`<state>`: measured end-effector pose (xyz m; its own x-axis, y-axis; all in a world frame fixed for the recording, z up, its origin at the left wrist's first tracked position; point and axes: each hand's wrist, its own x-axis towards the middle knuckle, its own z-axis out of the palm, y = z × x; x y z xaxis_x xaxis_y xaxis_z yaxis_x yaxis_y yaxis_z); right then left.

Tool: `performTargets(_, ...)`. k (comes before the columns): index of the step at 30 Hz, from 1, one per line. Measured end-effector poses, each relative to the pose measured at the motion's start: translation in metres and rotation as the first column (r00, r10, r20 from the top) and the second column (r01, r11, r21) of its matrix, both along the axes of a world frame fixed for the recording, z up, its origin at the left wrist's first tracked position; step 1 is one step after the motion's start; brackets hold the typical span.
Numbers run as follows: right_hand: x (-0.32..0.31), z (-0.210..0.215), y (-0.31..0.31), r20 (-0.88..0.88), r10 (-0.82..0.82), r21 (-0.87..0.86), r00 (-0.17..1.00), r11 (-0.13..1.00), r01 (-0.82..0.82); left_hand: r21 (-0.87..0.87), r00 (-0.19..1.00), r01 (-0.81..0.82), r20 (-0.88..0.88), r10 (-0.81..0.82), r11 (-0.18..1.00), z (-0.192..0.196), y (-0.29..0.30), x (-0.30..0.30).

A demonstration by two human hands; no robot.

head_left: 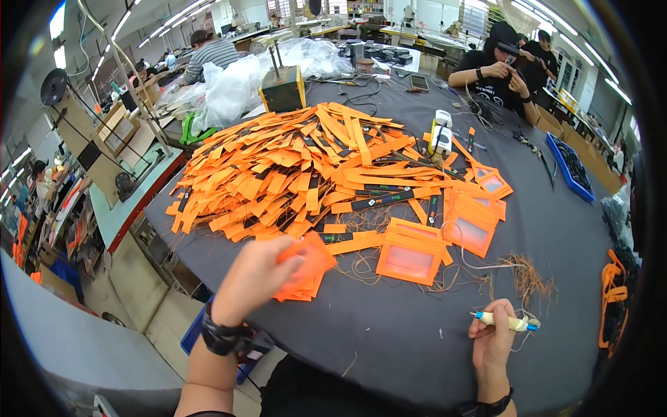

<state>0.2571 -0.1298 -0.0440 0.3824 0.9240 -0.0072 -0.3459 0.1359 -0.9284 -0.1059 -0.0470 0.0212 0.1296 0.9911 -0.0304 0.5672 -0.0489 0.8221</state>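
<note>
My left hand [257, 272] is closed on an orange fabric piece [310, 257], held over more orange pieces [303, 288] at the table's near edge; motion blurs it a little. Between the fingers of my right hand [492, 340] is a pen-shaped tool [504, 321] with a cream wrapped grip and blue ends. Its thin tip points left, and a pale cord hangs by its rear end. Ahead of my hands lie orange pouches with clear windows [410, 260], right of a big heap of orange straps [278, 167], some with black labels.
Loose orange threads [531, 278] lie beyond my right hand. A white and yellow device [440, 135] with a cord stands behind the pouches. At the right is a blue tray [570, 167]; a dark metal box [282, 89] stands behind the heap. A co-worker [497, 69] sits across the table.
</note>
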Motion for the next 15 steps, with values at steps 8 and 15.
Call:
performTargets(8, 0.004, -0.008, 0.003, 0.019, -0.002, -0.021, 1.000, 1.000, 0.003, 0.134, 0.983, -0.063, -0.163, 0.084, 0.989, -0.028, 0.011, -0.045)
performTargets(15, 0.004, -0.008, 0.006, 0.038, -0.081, -0.031, 0.996, 0.996, 0.082, 0.399, 0.921, 0.100, -0.383, 0.066, 0.912, -0.036, 0.003, -0.040)
